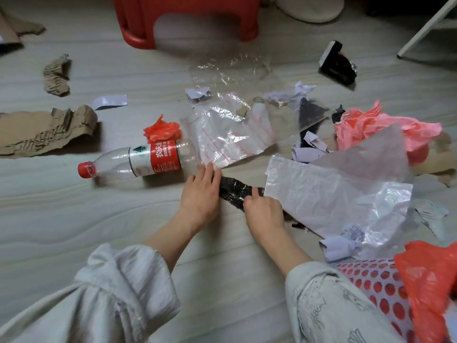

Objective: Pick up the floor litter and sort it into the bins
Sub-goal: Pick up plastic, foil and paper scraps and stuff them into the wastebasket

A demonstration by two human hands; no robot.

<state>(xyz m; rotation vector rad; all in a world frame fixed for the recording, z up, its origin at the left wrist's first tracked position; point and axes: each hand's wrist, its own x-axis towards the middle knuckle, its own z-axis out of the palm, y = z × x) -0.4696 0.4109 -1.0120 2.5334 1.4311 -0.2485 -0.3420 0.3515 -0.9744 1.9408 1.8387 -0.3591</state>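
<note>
Both hands on black wrapper (236,193), left hand (201,191), right hand (263,210), w/ bottle (138,160) beside

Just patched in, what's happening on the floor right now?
A person crouched over scattered litter has both hands on a dark crumpled wrapper lying on the floor. The left hand rests on its left end with fingers fairly straight; the right hand grips its right end. A capped plastic bottle lies on its side just left, and clear bags, cardboard scraps and white plastic sheet lie around. No bin is clearly in view.
</note>
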